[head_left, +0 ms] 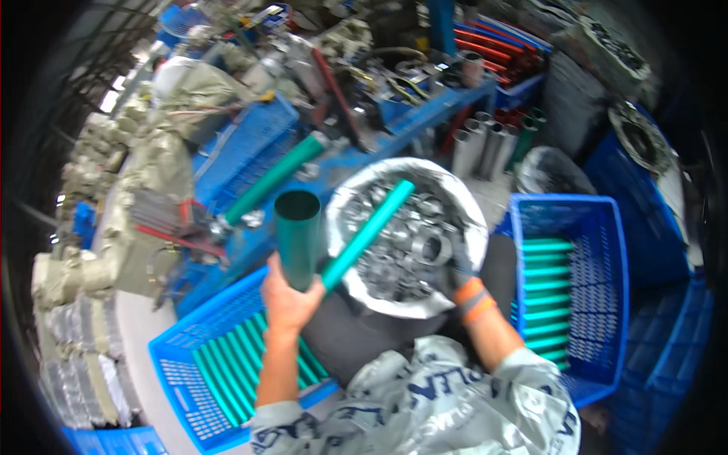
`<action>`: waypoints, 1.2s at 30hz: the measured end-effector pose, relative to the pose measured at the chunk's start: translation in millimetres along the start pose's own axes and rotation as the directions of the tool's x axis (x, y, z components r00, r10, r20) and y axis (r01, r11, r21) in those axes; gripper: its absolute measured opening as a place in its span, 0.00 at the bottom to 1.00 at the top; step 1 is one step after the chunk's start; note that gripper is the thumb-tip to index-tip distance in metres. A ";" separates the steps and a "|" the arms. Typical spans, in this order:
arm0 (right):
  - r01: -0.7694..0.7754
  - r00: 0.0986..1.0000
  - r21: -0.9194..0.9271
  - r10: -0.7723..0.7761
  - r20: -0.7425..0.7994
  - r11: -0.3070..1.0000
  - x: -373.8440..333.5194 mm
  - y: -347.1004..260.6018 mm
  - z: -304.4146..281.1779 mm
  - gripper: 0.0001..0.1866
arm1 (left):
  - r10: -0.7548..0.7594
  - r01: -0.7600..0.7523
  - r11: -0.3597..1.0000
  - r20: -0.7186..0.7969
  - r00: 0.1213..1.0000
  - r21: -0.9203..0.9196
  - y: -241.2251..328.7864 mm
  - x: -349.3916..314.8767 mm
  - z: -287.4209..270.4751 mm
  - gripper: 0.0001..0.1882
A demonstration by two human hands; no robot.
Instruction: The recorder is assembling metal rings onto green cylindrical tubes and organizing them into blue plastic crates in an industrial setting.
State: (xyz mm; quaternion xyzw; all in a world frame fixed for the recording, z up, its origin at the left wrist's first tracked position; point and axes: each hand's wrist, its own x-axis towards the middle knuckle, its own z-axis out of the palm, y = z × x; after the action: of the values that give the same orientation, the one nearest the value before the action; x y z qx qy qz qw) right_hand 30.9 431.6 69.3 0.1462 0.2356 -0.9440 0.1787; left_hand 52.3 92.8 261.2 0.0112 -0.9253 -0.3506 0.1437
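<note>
My left hand (292,302) is bare and closed around a wide green tube (298,241), held upright with its dark open end facing up. A second green tube (369,235), slimmer in view, slants up from the same hand across a white-lined tub (343,199) of loose metal rings (387,269). Inside the tub's right side is my right hand (458,271), in a dark grey glove with an orange cuff. A larger-looking metal ring (432,248) sits at its fingertips and seems gripped, though the fingers are dark and blurred.
Blue crates hold rows of green tubes, one at left (171,364) and one at right (623,296). Behind stands a blue bench (349,163) with another green tube (277,178) lying on a fixture. Grey tubes (481,148) stand upright beyond the tub. Stacked sacks line the left.
</note>
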 end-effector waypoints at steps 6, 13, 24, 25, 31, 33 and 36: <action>0.047 0.925 -0.127 0.005 0.380 0.991 0.7 -8.6 42.6 0.54 | 0.205 -0.297 0.919 0.330 0.922 0.258 -0.7 -24.1 -9.7 0.35; 0.310 0.946 -0.404 -0.238 0.219 0.860 9.6 11.6 43.5 0.40 | 0.158 -0.276 0.918 0.374 0.914 0.286 -8.8 -46.0 -13.8 0.38; 0.512 0.838 -0.700 -0.110 0.535 0.498 -15.4 21.2 99.2 0.50 | 0.116 -0.232 0.947 0.439 0.891 0.222 -32.6 -49.0 -13.0 0.36; 0.468 0.864 -0.722 -0.092 0.495 0.509 -19.2 21.8 101.1 0.51 | 0.115 -0.227 0.950 0.432 0.895 0.216 -33.3 -49.7 -10.8 0.36; 0.433 0.893 -0.797 -0.078 0.444 0.420 -19.0 23.5 92.3 0.53 | 0.099 -0.208 0.954 0.428 0.898 0.215 -39.3 -54.0 -0.2 0.34; 0.461 0.881 -0.812 -0.077 0.467 0.358 -17.6 23.1 93.6 0.52 | 0.103 -0.209 0.955 0.422 0.901 0.213 -41.9 -55.8 3.2 0.34; 0.441 0.888 -0.787 -0.079 0.454 0.432 -15.0 24.8 88.6 0.51 | 0.097 -0.202 0.955 0.416 0.904 0.216 -44.0 -57.3 8.2 0.34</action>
State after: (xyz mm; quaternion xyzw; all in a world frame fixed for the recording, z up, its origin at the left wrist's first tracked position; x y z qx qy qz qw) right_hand 37.4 371.1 140.0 -0.1747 0.6669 -0.7151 0.1159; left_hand 101.5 71.9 211.9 -0.1142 -0.9702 -0.2121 -0.0250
